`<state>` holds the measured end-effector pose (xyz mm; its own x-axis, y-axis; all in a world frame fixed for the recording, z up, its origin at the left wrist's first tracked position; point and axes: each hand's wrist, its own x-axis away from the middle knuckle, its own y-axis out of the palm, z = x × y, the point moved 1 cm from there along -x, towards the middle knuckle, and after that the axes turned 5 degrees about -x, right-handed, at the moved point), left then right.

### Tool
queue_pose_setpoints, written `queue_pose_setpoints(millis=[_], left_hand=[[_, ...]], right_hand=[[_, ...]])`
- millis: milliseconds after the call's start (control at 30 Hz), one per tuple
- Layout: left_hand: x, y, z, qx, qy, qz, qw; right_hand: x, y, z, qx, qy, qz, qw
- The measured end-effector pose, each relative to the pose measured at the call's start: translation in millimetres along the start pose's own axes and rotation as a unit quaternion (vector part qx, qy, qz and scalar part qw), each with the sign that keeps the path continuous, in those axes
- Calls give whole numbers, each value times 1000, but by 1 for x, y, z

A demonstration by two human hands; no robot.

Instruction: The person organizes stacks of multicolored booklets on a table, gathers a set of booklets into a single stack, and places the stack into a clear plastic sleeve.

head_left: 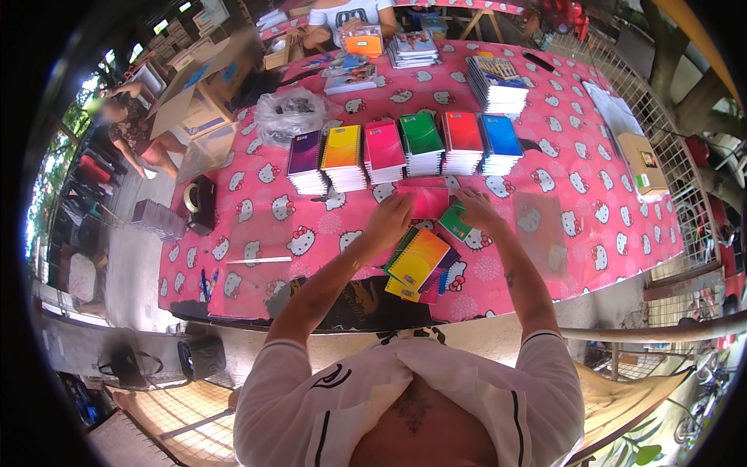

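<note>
My left hand [391, 216] is closed at the left edge of a pink notebook [426, 204] lying in front of the stacks. My right hand [481, 212] has its fingers bent over a small green notebook [454, 223], tilted beside the pink one. Nearer my body lies a loose, fanned pile of spiral notebooks, with a yellow notebook [420, 261] on top and green and blue edges showing underneath. Beyond my hands stands a row of notebook stacks: purple [304, 153], yellow [342, 148], pink [383, 145], green [421, 135], red [463, 131] and blue [500, 136].
A pink patterned cloth [327, 226] covers the table. A clear plastic bag [289, 117], a tape dispenser [200, 204], pens [206, 284] and more notebook piles [498, 86] lie around. A cardboard box [643, 163] sits at right. Another person [350, 15] works across the table.
</note>
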<state>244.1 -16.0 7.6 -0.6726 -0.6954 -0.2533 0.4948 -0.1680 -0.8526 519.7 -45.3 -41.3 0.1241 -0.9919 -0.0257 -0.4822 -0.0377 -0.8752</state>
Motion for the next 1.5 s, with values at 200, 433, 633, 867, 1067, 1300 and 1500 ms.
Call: queue_pose_setpoints(millis=[200,433,633,867,1067,1300,1500], left_hand=[[-50,49,-52,-178,50,31,982],[-63,-37,-13,3,-75,296,952],[-63,-7,-53,-284,74,233,927],[-36,54,-48,-281,172,71,942],[-64,-79,26,-89,84,288,950],[-101,-67,-26,-397,-40,218,891],[-92,-38,-1,-142,-20,274,951]], right_hand=[[8,-48,-32,57,-39,-21,997],[85,-72,7,-313,93,192,925],[91,-53,-5,-458,92,176,866],[97,-41,-8,-456,73,189,867],[136,-41,10,-503,116,259,817],[114,-37,-15,-573,82,260,773],[121,-36,-30,-601,91,207,766]])
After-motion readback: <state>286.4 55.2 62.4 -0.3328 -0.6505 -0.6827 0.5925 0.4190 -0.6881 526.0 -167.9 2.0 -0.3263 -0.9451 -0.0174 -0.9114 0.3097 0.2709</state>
